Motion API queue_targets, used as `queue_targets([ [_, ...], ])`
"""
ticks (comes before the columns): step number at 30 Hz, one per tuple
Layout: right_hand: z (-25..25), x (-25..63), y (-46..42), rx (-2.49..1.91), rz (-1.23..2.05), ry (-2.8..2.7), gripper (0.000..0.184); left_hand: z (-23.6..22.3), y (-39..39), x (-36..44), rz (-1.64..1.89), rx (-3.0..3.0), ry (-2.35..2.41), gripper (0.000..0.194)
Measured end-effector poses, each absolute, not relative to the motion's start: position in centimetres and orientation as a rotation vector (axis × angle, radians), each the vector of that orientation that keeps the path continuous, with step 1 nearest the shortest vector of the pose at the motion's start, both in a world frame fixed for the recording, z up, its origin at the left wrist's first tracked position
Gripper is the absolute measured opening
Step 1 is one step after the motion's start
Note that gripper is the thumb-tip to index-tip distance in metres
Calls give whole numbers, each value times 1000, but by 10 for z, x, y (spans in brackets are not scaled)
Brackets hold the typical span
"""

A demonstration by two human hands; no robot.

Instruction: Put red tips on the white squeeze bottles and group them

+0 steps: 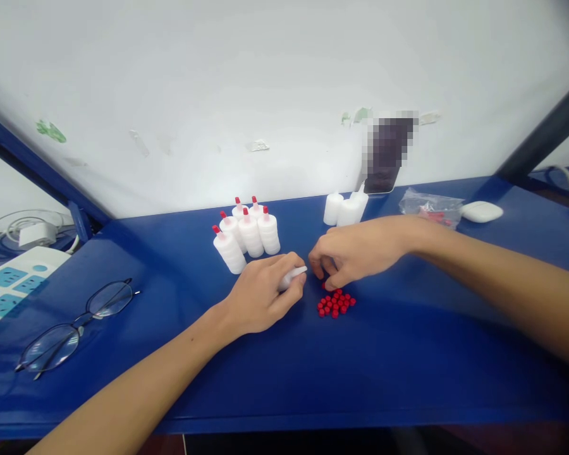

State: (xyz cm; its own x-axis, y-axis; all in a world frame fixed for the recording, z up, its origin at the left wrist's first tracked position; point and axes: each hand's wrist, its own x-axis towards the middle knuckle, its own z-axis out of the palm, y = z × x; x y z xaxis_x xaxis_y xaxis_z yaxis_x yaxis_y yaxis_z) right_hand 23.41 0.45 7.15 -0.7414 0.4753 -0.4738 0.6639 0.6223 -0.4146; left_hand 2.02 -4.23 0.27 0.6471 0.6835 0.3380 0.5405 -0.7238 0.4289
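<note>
My left hand (265, 291) is closed around a white squeeze bottle (292, 278) that lies tilted, its bare nozzle pointing right. Most of that bottle is hidden by the fingers. Just to the right, my right hand (353, 253) reaches down with curled fingers, and a red cap (323, 285) shows at the fingertips. Below it a cluster of small red caps (336, 303) lies on the blue tabletop (408, 360). Behind my left hand stand several white bottles (250, 232) with red caps on their nozzles. Three white bottles (349, 212) without visible red caps stand behind my right hand.
A phone (384, 158) leans on the white wall at the back. A clear plastic bag (430, 205) with red pieces and a white earbud case (482, 212) lie to the right. Eyeglasses (78, 327) and a power strip (16, 284) are on the left.
</note>
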Motion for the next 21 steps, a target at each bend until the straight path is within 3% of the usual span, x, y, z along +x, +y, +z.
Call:
queue_targets([
  [21, 76, 231, -1, 926, -845, 2550, 22, 4, -41, 21, 693, 2577, 963, 15],
])
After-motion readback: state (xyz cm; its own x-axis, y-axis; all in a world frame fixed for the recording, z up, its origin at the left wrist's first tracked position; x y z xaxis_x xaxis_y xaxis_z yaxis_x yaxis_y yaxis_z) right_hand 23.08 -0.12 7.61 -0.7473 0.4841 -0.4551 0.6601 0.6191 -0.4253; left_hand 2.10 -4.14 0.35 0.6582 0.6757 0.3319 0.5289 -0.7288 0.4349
